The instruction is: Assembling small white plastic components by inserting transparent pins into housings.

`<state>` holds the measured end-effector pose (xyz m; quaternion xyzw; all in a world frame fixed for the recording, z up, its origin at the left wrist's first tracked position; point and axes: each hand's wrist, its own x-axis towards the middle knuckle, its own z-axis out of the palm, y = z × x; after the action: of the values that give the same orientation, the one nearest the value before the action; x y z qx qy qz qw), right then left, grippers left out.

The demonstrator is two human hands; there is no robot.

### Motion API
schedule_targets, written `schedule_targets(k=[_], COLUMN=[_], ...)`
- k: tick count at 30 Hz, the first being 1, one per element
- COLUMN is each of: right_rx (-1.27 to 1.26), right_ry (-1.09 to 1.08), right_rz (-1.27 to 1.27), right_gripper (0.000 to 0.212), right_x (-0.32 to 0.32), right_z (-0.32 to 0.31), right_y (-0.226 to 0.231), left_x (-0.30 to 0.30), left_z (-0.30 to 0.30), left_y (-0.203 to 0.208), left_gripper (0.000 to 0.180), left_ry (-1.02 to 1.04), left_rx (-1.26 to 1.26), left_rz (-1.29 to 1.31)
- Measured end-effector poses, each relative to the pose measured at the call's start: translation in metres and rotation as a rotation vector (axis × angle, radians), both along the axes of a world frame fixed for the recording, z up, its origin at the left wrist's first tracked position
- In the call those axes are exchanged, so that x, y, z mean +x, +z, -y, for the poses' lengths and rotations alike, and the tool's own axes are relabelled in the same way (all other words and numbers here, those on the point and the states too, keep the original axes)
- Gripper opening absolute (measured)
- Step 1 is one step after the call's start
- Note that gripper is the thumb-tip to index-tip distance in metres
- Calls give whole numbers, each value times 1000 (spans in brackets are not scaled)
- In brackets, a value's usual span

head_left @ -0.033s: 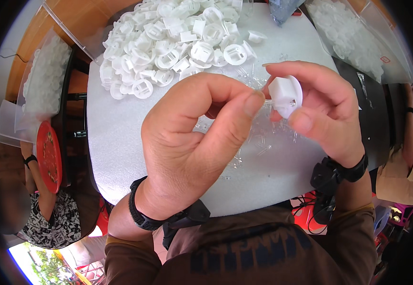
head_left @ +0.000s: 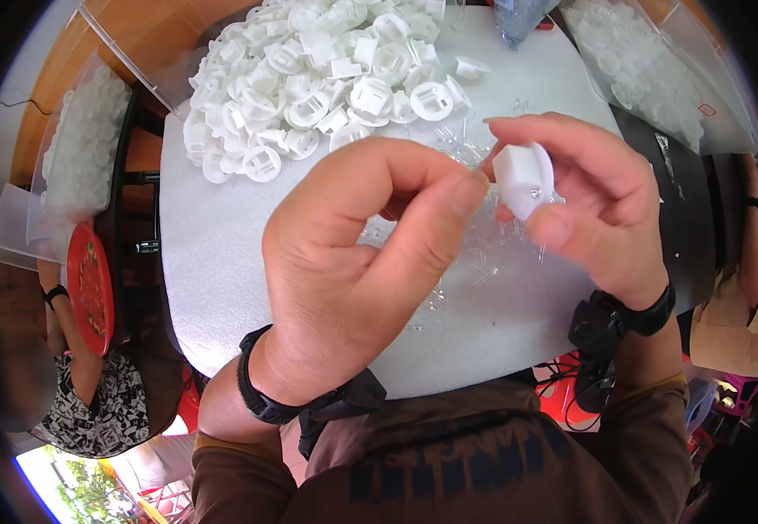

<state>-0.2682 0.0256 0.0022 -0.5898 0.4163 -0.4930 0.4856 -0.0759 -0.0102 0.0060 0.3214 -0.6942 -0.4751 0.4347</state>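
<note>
My right hand (head_left: pixel 616 214) holds a white plastic part (head_left: pixel 517 177), a round flange with a boxy block on it, between thumb and fingers. A small clear bit shows near the lower edge of its flange. Close against the block, my left hand (head_left: pixel 344 253) pinches with thumb and forefinger. A thin clear plastic piece seems to be in that pinch, mostly covered by the fingertips. Below and behind both hands, several thin clear plastic pieces (head_left: pixel 485 276) lie scattered on the pale tabletop (head_left: pixel 222 288).
A big heap of similar white parts (head_left: pixel 309 79) covers the table's far left. Clear bins of parts stand at left (head_left: pixel 91 140) and right (head_left: pixel 641 70). A blue bag (head_left: pixel 523 19) lies at the back. On the left, another person's arm (head_left: pixel 82 367) is beside a red tray (head_left: pixel 89 288).
The white part has tilted slightly in my right hand, and the right thumb has shifted a little. My left hand has moved very slightly to the right.
</note>
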Motion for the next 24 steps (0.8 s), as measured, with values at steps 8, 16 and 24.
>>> schedule_targets(k=[8,16,24], right_rx=[-5,101,160], right_ry=[61,62,95], right_rz=[-47,146,195], right_gripper=[54,52,50], right_x=[-3,0,0], right_z=[-1,-1,-1], right_y=[0,0,-1], left_x=[-2,-2,0], left_z=[-5,-1,-3], left_y=[0,1,3], left_gripper=[12,9,10], left_ry=[-28,-37,-49], left_rx=[-2,-14,-68], left_rz=[59,-15,88])
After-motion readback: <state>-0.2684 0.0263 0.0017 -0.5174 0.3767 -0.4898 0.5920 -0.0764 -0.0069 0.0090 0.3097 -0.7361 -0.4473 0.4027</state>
